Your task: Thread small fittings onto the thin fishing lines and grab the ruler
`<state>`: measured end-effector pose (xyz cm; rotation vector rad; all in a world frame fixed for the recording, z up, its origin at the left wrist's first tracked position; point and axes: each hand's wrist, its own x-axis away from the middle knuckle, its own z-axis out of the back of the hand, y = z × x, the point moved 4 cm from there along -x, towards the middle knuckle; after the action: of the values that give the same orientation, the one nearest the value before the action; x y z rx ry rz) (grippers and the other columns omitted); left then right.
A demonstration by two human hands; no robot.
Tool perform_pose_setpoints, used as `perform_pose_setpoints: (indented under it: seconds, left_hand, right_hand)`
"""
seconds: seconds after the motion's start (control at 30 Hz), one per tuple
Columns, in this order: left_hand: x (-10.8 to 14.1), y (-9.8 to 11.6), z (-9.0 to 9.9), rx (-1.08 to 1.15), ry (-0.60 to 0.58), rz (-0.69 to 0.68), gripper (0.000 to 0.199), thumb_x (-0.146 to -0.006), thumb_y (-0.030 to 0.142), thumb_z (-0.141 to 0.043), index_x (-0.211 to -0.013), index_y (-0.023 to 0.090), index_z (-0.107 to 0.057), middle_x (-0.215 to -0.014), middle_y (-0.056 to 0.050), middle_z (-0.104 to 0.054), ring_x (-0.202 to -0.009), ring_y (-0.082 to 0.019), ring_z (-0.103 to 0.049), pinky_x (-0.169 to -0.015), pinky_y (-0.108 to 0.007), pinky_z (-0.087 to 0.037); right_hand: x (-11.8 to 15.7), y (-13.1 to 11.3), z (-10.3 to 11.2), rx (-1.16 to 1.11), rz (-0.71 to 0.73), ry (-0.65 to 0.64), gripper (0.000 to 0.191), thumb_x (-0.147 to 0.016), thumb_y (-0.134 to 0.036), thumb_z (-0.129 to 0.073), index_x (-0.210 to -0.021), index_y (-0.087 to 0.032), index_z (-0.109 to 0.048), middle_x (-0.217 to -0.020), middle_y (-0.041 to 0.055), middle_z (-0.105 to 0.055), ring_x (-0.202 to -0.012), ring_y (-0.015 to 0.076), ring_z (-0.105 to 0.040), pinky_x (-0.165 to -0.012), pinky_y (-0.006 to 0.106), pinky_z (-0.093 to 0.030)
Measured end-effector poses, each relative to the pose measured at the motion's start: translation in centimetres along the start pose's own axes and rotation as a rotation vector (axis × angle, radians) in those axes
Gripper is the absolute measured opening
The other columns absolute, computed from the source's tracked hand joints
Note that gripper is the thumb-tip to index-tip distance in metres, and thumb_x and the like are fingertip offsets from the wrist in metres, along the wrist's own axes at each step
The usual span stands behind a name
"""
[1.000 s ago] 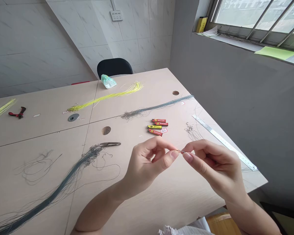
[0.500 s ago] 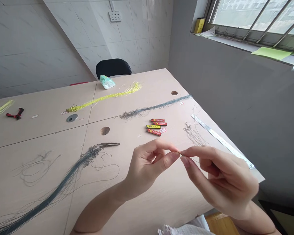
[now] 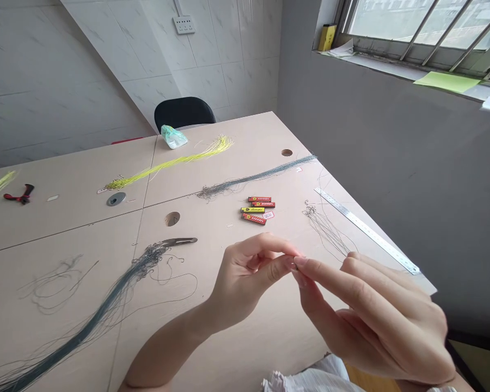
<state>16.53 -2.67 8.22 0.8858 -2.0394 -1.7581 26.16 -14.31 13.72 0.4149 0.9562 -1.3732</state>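
Thumb and index finger of my left hand (image 3: 251,272) are pinched together on something too small to make out. My right hand (image 3: 375,316) meets it fingertip to fingertip, its index finger and thumb at the same tiny item, which the fingers mostly cover. Beyond the hands lie red and yellow lighters (image 3: 253,210) beside a small label. To the left a long bundle of dark lines with hooks (image 3: 118,294) rests on the table, a metal clip (image 3: 179,240) at its hooked end. A small group of hooked lines (image 3: 324,226) lies behind my right hand.
On the table (image 3: 179,337) are a metal ruler (image 3: 367,231) along the right edge, a yellow line bundle (image 3: 167,164), another dark bundle (image 3: 261,176), red-black pliers (image 3: 20,195), a loose coil (image 3: 55,283) and a plastic bag (image 3: 173,137). A black chair (image 3: 183,111) stands behind.
My right hand has turned and its fingers have straightened, with its fingertips now closer against my left fingertips. The whole view has shifted slightly.
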Motion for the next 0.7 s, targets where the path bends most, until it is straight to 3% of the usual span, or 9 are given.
perform_pose_setpoints:
  seconds: [0.2, 0.43, 0.57, 0.7]
  left_hand:
    - [0.0, -0.1, 0.1, -0.042, -0.001, 0.010, 0.012, -0.085, 0.039, -0.071, -0.085, 0.029, -0.076, -0.072, 0.000, -0.069, -0.057, -0.009, -0.049, -0.052, -0.023, -0.040]
    - [0.4, -0.8, 0.7, -0.118, 0.004, 0.097, 0.017, -0.084, 0.042, -0.071, -0.086, 0.025, -0.074, -0.054, 0.004, -0.045, -0.051, -0.010, -0.037, -0.049, -0.025, -0.033]
    - [0.3, -0.2, 1.8, -0.091, 0.059, 0.099, 0.013, -0.083, 0.033, -0.070, -0.076, 0.022, -0.066, -0.055, 0.005, -0.043, -0.052, -0.009, -0.036, -0.049, -0.023, -0.030]
    - [0.4, 0.6, 4.0, -0.107, 0.146, 0.071, 0.013, -0.081, 0.024, -0.066, -0.070, 0.020, -0.059, -0.057, 0.006, -0.040, -0.050, -0.007, -0.030, -0.048, -0.022, -0.025]
  right_hand:
    - [-0.1, 0.0, 0.0, 0.003, -0.007, -0.019, 0.044, -0.078, -0.004, -0.070, -0.116, -0.026, -0.071, -0.048, -0.0042, -0.042, -0.038, 0.0107, -0.036, -0.040, 0.029, -0.027]
    - [0.1, 0.6, -0.5, -0.131, -0.077, 0.016, 0.032, -0.080, -0.003, -0.066, -0.104, -0.024, -0.071, -0.049, -0.0044, -0.043, -0.041, 0.0098, -0.032, -0.040, 0.028, -0.025]
    - [0.5, 2.8, -1.0, -0.346, -0.202, -0.061, 0.019, -0.083, -0.008, -0.066, -0.093, -0.023, -0.070, -0.054, -0.0045, -0.047, -0.043, 0.0082, -0.034, -0.041, 0.026, -0.026]
    - [1.6, 6.8, -0.1, -0.454, -0.468, -0.163, 0.006, -0.084, -0.026, -0.072, -0.079, -0.025, -0.073, -0.049, -0.0033, -0.048, -0.042, 0.0095, -0.037, -0.041, 0.028, -0.026]
